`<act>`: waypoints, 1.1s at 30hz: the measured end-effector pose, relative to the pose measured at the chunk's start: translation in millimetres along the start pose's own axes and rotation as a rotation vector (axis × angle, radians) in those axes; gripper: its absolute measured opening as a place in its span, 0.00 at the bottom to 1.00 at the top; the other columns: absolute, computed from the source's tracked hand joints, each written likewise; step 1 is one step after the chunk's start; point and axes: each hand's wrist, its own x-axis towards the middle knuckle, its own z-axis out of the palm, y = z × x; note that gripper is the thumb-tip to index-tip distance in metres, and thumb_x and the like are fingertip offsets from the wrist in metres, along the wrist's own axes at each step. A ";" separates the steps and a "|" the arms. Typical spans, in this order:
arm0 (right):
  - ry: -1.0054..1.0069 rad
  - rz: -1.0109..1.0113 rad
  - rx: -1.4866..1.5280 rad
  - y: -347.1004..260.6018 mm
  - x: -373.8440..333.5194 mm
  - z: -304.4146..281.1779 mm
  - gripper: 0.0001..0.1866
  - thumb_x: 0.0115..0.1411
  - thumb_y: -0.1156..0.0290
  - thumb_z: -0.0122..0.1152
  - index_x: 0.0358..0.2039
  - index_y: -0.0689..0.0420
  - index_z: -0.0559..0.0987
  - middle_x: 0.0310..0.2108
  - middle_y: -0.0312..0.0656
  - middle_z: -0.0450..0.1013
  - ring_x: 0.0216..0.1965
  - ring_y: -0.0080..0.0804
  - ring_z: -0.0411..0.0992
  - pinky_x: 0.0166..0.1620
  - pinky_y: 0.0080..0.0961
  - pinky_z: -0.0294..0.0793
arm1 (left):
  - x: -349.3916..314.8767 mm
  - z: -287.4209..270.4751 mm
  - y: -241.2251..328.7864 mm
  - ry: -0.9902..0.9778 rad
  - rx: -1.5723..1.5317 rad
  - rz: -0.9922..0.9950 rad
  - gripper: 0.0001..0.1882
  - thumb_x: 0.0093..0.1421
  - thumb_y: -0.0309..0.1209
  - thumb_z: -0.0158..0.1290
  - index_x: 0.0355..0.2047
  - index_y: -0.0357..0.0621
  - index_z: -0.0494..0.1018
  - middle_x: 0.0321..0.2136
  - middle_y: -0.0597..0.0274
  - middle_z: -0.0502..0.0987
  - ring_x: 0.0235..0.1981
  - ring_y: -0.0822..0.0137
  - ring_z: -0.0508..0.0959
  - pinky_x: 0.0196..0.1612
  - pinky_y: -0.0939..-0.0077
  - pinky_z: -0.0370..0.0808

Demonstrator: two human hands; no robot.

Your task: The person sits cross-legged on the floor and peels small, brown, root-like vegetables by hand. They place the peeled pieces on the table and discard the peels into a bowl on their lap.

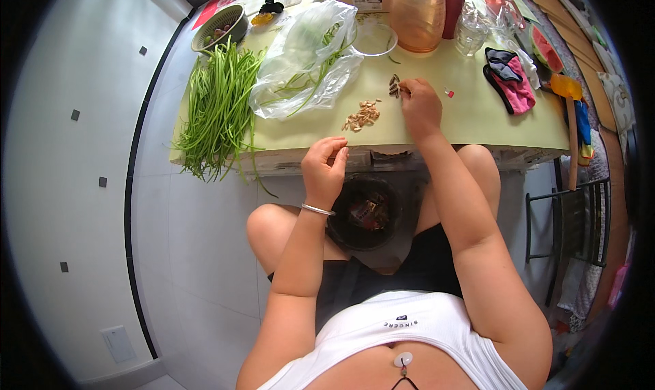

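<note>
Several dark striped sunflower seeds (394, 85) lie in a small group on the table. My right hand (421, 108) reaches to them, thumb and forefinger pinched at their edge, a dark seed seeming to sit at the fingertips. A loose heap of pale kernels (361, 116) is spread nearer to me, left of that hand. Just in front of the table's near edge hovers my left hand (323, 169), a silver bangle on its wrist. Its fingers are curled towards the thumb near the heap; whatever they pinch is too small to make out.
Long green stems (218, 110) hang over the table's left edge beside a clear plastic bag (303, 62). An orange jar (417, 15) stands at the back; pink and grey cloth (510, 83) lies to the right. Between my knees sits a dark bin (368, 216) with waste inside.
</note>
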 end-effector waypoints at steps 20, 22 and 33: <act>-0.952 0.605 1.092 -74.1 -55.2 -40.0 0.13 0.58 0.71 0.61 0.43 0.64 0.77 0.31 0.38 0.77 0.30 0.20 0.75 0.30 0.17 0.75 | -9.2 -4.6 15.4 0.099 0.456 0.535 0.11 0.50 0.19 0.59 0.36 0.37 0.80 0.30 0.54 0.80 0.28 0.58 0.80 0.33 0.71 0.77; -0.943 0.504 0.987 -72.2 -57.4 -38.9 0.11 0.57 0.70 0.62 0.38 0.63 0.79 0.27 0.35 0.76 0.26 0.19 0.73 0.26 0.15 0.72 | -9.4 -3.2 17.5 0.136 0.419 0.510 0.10 0.50 0.18 0.59 0.35 0.37 0.80 0.29 0.54 0.80 0.28 0.58 0.80 0.33 0.72 0.77; -0.761 0.598 0.962 -73.9 -72.1 -22.3 0.10 0.54 0.69 0.65 0.30 0.64 0.80 0.23 0.35 0.75 0.20 0.15 0.65 0.21 0.16 0.65 | -16.0 1.4 25.6 0.131 0.501 0.466 0.13 0.49 0.16 0.59 0.36 0.41 0.80 0.23 0.55 0.77 0.24 0.58 0.78 0.28 0.71 0.75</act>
